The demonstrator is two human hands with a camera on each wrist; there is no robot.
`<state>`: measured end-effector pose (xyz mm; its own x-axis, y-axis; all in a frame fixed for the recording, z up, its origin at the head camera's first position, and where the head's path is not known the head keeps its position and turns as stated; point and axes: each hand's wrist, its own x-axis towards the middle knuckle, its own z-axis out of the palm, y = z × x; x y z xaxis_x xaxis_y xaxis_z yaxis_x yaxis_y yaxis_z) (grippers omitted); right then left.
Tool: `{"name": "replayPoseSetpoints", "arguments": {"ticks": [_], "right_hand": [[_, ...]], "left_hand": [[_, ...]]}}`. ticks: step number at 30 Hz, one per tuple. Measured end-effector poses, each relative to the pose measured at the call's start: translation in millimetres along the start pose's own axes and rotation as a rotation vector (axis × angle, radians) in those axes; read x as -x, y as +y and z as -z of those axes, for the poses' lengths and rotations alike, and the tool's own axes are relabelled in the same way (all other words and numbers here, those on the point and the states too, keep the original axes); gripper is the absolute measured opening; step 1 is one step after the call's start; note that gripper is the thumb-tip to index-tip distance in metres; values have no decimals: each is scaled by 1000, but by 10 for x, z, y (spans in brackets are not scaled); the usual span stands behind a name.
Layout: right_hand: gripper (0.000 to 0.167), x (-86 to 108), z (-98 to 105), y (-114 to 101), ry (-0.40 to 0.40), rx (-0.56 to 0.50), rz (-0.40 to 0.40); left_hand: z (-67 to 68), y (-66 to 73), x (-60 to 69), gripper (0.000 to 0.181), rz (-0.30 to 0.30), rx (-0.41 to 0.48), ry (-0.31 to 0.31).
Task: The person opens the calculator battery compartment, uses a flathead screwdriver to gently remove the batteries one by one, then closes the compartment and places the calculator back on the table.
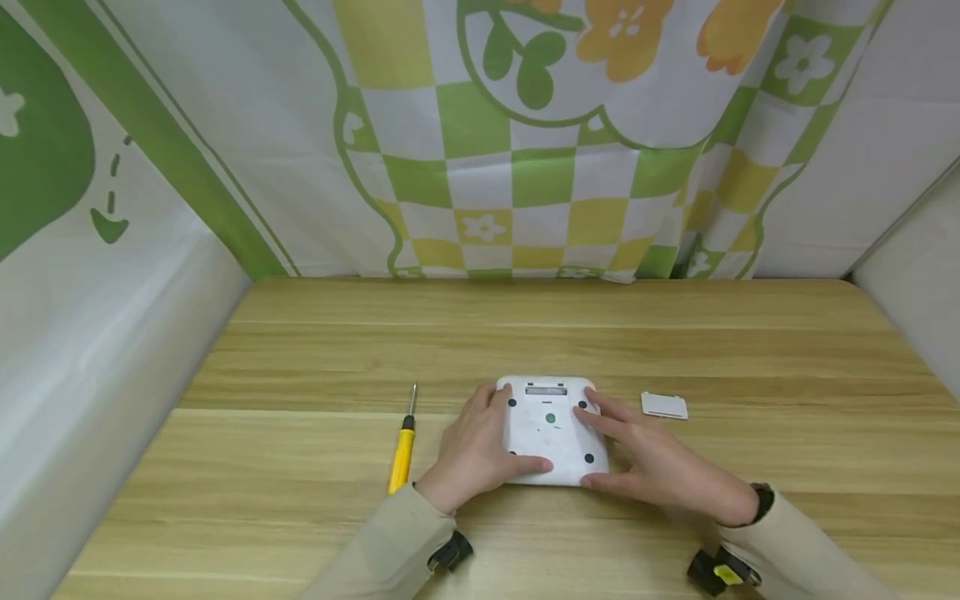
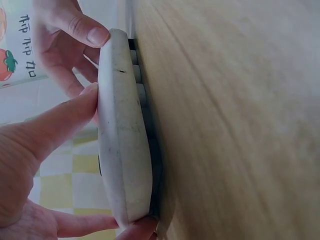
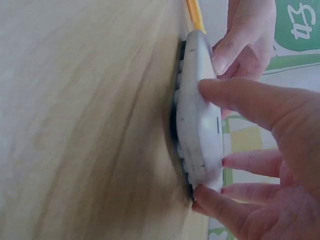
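A white calculator (image 1: pixel 558 446) lies face down on the table, keys underneath and round dark feet on its back. Near its far edge is an uncovered battery compartment (image 1: pixel 546 391); whether a battery sits inside I cannot tell. My left hand (image 1: pixel 471 450) grips the left side, thumb on the near part of the back and fingers toward the far corner. On the right side my right hand (image 1: pixel 651 460) holds the casing between thumb and fingers. The wrist views show the calculator's edge (image 2: pixel 122 130) close above the wood, its keys (image 3: pixel 179 100) facing down.
A small white battery cover (image 1: pixel 664 406) lies to the right of the calculator. Left of it rests a screwdriver (image 1: pixel 402 454) with a yellow handle, tip pointing away. A patterned curtain (image 1: pixel 540 183) hangs along the far edge of the wooden table (image 1: pixel 300 350).
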<state>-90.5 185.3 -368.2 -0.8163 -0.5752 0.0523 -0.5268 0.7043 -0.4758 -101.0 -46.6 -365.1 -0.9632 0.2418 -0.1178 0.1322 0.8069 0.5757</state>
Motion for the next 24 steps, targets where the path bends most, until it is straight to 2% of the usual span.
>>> {"name": "replayPoseSetpoints", "arguments": {"ticks": [12, 24], "right_hand": [[73, -19, 23, -31, -50, -25, -30], [73, -20, 26, -19, -47, -16, -37]], "left_hand": [[-3, -13, 59, 93, -34, 4, -34], [85, -61, 161, 79, -105, -40, -51]]}}
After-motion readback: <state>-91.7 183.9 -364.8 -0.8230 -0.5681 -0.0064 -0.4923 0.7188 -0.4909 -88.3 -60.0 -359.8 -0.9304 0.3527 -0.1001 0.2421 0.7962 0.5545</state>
